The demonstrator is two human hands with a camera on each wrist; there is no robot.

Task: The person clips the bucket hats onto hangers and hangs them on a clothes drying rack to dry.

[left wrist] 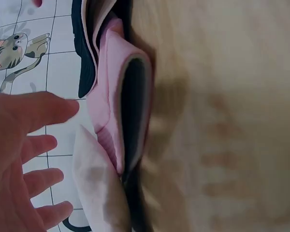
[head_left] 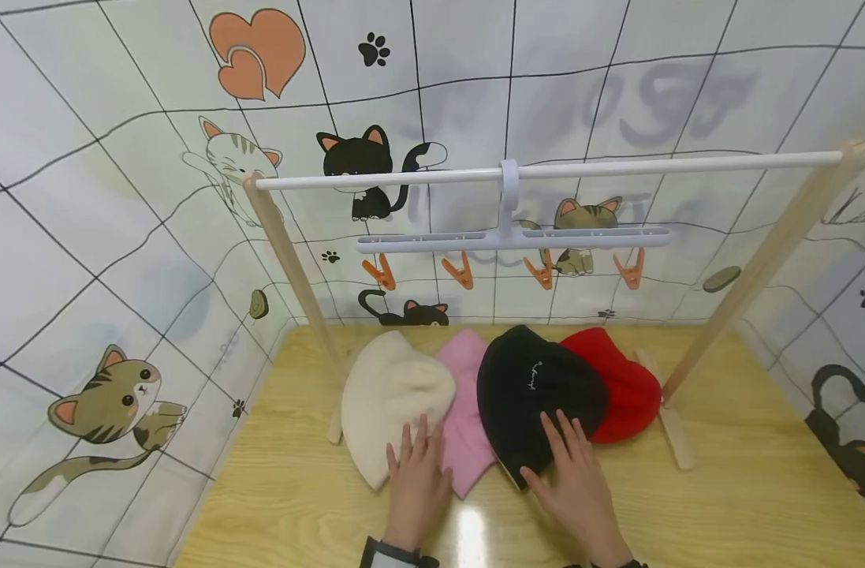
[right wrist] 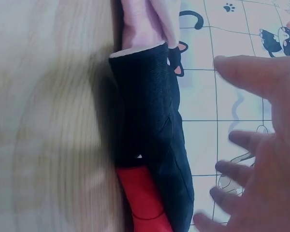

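A cream bucket hat (head_left: 389, 394), a pink one (head_left: 467, 426), a black one (head_left: 527, 379) with small white script and a red one (head_left: 627, 386) lie flattened in an overlapping row. My left hand (head_left: 418, 481), fingers spread, is over the near edge of the cream hat, beside the pink one. Over the black hat's lower right is my right hand (head_left: 577, 489), its fingers also spread. Neither hand holds anything. In the left wrist view the pink hat's opening (left wrist: 135, 106) shows a dark inside. The red hat is partly hidden under the black one.
Behind the hats stands a wooden rack with a white rod (head_left: 418, 178). From it hangs a pale hanger (head_left: 574, 238) with several orange clips (head_left: 460, 272). The rack's right foot (head_left: 676, 434) rests on the wooden table (head_left: 744, 505). Cat-print walls enclose the back and sides.
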